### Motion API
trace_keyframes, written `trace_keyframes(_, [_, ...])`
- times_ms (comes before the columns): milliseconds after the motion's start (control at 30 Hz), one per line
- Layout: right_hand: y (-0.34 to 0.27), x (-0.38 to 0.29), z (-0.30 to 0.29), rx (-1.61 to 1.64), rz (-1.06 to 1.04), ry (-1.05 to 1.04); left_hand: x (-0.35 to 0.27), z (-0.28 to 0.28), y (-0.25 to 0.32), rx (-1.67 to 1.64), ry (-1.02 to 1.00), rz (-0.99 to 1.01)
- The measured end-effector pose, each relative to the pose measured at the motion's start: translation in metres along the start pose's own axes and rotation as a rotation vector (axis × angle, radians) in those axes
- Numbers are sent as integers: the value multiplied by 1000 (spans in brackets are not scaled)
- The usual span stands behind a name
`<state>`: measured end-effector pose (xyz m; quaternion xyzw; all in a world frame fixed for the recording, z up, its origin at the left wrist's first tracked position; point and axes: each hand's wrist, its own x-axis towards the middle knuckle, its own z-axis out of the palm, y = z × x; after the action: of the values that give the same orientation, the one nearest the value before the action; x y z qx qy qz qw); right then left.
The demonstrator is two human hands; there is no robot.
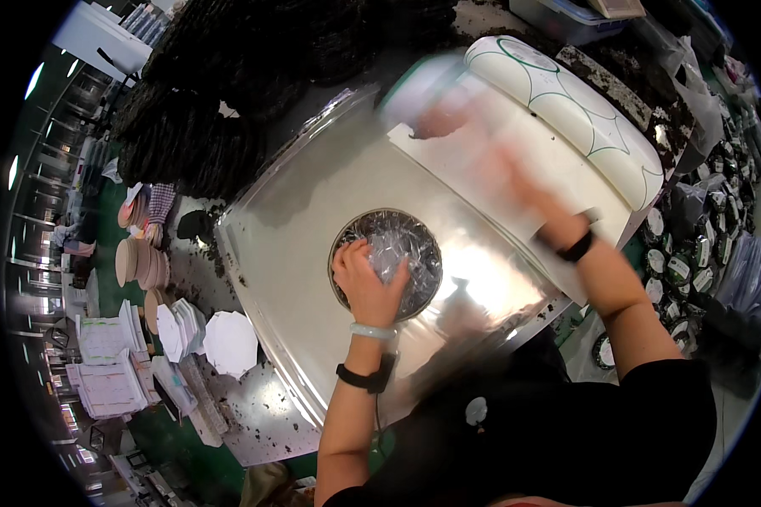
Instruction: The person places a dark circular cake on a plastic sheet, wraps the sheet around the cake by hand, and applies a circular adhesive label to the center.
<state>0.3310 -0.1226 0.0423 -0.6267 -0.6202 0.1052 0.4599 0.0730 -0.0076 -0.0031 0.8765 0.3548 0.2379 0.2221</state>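
Note:
A round metal ring or shallow mould (435,279) stands on a shiny metal sheet (292,253), with crumpled clear plastic film (387,253) over dark contents inside it. My left hand (368,279) rests on the film at the near left of the ring, fingers spread. Over a white sheet (583,184) on the right lies my right hand (475,139), heavily blurred. At its fingers is a blurred whitish thing with a green edge (412,89); whether the hand grips it I cannot tell. Beside it lies a white wrapper with green curved lines (564,95).
Dark, ridged stacks (228,82) rise behind the metal sheet. To the left are round tan discs (139,263), white octagonal sheets (230,342) and papers (111,380). Many round wrapped packages (678,266) lie at the right. A plastic box (564,19) stands at the top.

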Motion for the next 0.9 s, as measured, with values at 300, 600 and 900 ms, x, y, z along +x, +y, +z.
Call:
trace_keyframes(300, [-36,22,116,163,94,-497,-13,-67,-25,-1228,-100,-327])
trace_keyframes(600, [-69,15,112,898,235,-364,-43,-40,-43,-1630,-173,-589])
trace_keyframes(900, [-18,-72,-153,670,374,1251,-65,-7,-11,-603,-174,240])
